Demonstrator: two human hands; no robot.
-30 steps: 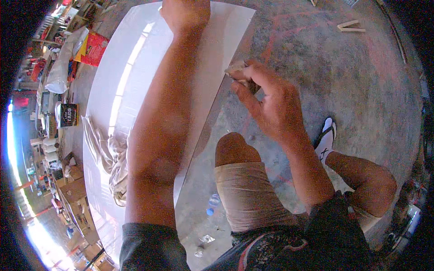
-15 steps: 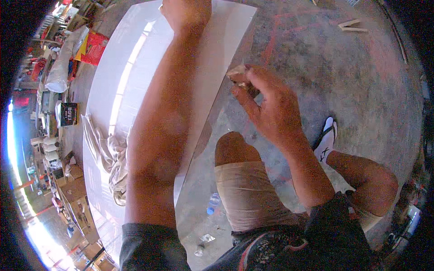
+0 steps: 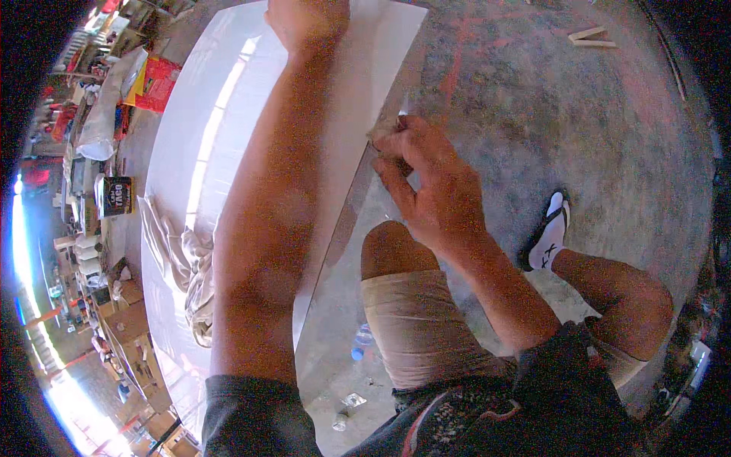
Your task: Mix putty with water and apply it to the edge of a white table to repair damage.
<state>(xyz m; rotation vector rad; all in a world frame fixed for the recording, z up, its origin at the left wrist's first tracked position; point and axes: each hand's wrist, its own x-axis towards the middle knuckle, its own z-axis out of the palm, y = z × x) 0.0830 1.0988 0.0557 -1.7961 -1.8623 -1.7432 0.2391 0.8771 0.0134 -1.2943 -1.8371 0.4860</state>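
A large glossy white panel (image 3: 198,99) stretches from the upper middle down the left side. My left arm reaches over it, and my left hand (image 3: 311,27) is at its far part; the picture's upper edge cuts off the fingers, so their grip is hidden. At the panel's right edge, my right hand (image 3: 438,186) has thumb and fingers closed on a small tan folded piece (image 3: 383,139), mostly covered by the fingers. The piece touches or nearly touches that edge. A crumpled beige cloth (image 3: 194,266) lies on the panel, left of my left forearm.
A black can (image 3: 116,196), a red bag (image 3: 160,82) and a cardboard box (image 3: 126,320) stand left of the panel. On the concrete floor are a plastic bottle with a blue cap (image 3: 362,343) and two joined wood strips (image 3: 592,38). My sandalled foot (image 3: 550,232) is at right.
My right hand has moved left and slightly down, bringing the tan piece in to the panel's edge. The left hand has shifted slightly left.
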